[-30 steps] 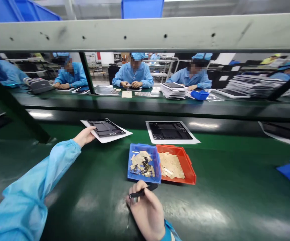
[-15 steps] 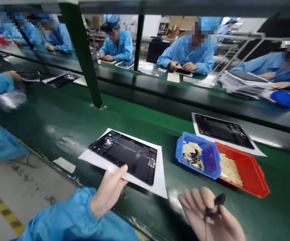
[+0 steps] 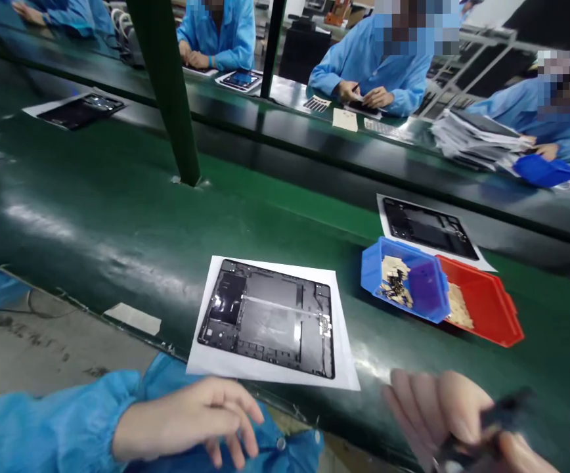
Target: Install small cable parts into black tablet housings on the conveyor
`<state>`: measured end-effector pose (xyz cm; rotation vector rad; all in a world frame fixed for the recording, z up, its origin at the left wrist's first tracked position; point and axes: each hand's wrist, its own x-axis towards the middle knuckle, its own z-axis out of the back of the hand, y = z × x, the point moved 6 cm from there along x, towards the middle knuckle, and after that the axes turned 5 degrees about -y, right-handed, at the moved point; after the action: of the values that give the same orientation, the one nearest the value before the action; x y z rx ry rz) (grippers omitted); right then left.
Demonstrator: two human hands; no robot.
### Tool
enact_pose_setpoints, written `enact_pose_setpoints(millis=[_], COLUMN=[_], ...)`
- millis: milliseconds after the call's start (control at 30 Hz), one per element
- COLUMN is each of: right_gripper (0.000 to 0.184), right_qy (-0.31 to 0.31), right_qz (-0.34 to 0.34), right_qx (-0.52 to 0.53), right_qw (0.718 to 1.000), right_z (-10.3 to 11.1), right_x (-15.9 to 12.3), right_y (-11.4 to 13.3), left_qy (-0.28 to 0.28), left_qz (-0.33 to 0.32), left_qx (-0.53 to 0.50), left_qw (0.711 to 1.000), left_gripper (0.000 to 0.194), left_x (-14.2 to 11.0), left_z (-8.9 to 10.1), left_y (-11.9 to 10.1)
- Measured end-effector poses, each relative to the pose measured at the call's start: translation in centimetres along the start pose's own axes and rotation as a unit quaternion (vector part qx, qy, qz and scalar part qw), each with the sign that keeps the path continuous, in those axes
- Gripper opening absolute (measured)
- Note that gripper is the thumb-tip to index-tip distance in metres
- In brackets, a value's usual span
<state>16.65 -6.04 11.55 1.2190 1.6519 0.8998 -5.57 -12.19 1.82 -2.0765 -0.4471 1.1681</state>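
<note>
Head view: a tablet shell (image 3: 275, 322) lies flat on a paper (image 3: 344, 362) at the near edge of the green bench (image 3: 132, 190), open side up; the left hand (image 3: 191, 420) is just beside the paper's near edge, fingers loosely spread and curling down, with nothing in them; the right hand (image 3: 442, 420), blurred at near right, is closed round a black tool (image 3: 506, 410), thumb and fingers pinching it, though its exact form is too smeared to tell.

Right of the shell stand a blue bin (image 3: 371, 266) and, touching it on the right, a red bin (image 3: 496, 302); pale pieces (image 3: 460, 309) lie in both, with dark bits (image 3: 396, 289) among those in the blue one; just beyond the bins a second shell (image 3: 430, 226) rests on its own paper.

At far left lies a third shell (image 3: 81, 110), past a green post (image 3: 167, 98); a white strip (image 3: 132, 317) sits along the bench's near left edge; across the bench a co-worker in blue (image 3: 383, 59) bends over work, with a stack (image 3: 482, 135) to the right.
</note>
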Motion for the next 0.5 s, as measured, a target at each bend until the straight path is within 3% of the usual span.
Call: enact_pose_setpoints(millis=[33, 67, 133, 200, 233, 300, 367, 500], right_gripper=[0.027, 0.024, 0.022, 0.019, 0.019, 0.017, 0.017, 0.017], right_qy=[0.009, 0.014, -0.006, -0.003, -0.007, -0.018, -0.044, -0.102], right_qz=[-0.002, 0.008, 0.031, 0.033, 0.041, 0.062, 0.082, 0.073], right_qx=[0.002, 0.014, 0.039, 0.066, 0.084, 0.094, 0.091, 0.078], right_qw=[1.000, 1.000, 0.999, 0.997, 0.996, 0.993, 0.992, 0.989], right_z=[-1.6, -3.2, -5.6, -7.6, -8.2, -8.8, -8.4, -6.7], right_x=[1.0, 2.3, 5.6, 9.3, 11.1, 14.2, 16.2, 17.7], right_y=[-0.2, -0.4, -1.5, -3.4, -4.4, -6.2, -7.6, -9.4], left_qy=[-0.010, -0.060, -0.210, -0.256, -0.255, -0.245, -0.228, -0.181], left_qz=[-0.080, -0.183, -0.357, -0.414, -0.419, -0.399, -0.382, -0.406], left_qx=[0.104, 0.216, 0.374, 0.481, 0.519, 0.565, 0.586, 0.602], left_qw=[0.991, 0.957, 0.830, 0.729, 0.700, 0.679, 0.678, 0.663], left_gripper=[0.022, 0.021, 0.020, 0.020, 0.020, 0.026, 0.031, 0.019], left_x=[0.3, 0.8, 2.0, 4.4, 5.8, 8.2, 9.5, 9.6], left_z=[1.8, 3.8, 7.8, 10.1, 10.7, 11.5, 11.6, 11.1], left_y=[-2.2, -4.9, -10.1, -13.2, -14.0, -14.6, -14.4, -13.7])
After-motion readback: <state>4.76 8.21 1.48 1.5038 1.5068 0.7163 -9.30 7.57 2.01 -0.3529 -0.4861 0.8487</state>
